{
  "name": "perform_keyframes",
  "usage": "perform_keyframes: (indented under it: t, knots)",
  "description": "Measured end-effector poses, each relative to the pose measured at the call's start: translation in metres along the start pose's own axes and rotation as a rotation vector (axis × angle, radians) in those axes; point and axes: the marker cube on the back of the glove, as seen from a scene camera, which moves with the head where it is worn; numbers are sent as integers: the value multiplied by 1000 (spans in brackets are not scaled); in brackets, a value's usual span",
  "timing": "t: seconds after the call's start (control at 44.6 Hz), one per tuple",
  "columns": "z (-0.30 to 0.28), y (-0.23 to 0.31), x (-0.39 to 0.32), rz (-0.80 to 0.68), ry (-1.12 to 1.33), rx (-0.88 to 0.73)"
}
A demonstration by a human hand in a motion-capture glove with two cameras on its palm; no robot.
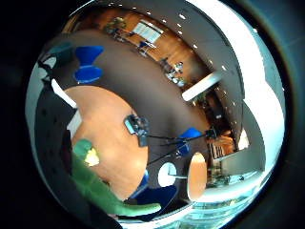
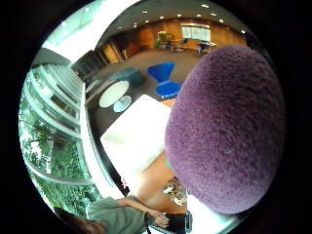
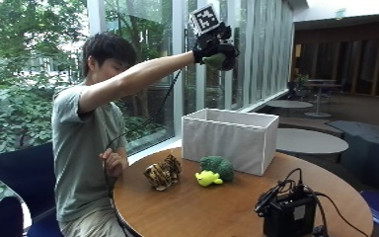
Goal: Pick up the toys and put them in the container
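Outside view: right hand raised high above the white container, fingers curled round a toy of which only a greenish bit shows below the glove. Far below the hand, on the round wooden surface, sit a striped tiger toy and a green-and-yellow turtle toy, the turtle just beside the container's front wall, the tiger near it on the person's side. Bare left hand held against the chest at the surface's edge. A black box with cables stands at the surface's near edge. Thumb-side palm view: a purple fuzzy toy surface fills much of the frame, close to the palm; the container's open top lies beneath. Little-finger-side palm view: a green plush limb beside the palm, the surface far under it.
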Motion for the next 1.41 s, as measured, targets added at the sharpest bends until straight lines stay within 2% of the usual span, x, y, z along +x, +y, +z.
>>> perform_keyframes:
  t: [0.09, 0.112, 0.202, 0.381, 0.538, 0.694, 0.806, 0.896, 1.142, 1.299, 1.411]
  knots:
    - [-12, -29, -44, 152, -218, -14]
    - [-10, -32, -49, 142, -224, -19]
    - [11, -31, -55, -94, -97, -31]
    - [49, -40, -116, -227, -129, -83]
    - [83, -51, -188, -257, -97, -165]
    - [106, -54, -214, -233, -122, -242]
    - [116, -51, -225, -229, -86, -386]
    - [117, -47, -226, -256, -47, -466]
    - [80, -32, -173, -194, 1, -444]
    - [49, 0, -117, -150, 108, -447]
    - [34, 27, -90, -146, 98, -428]
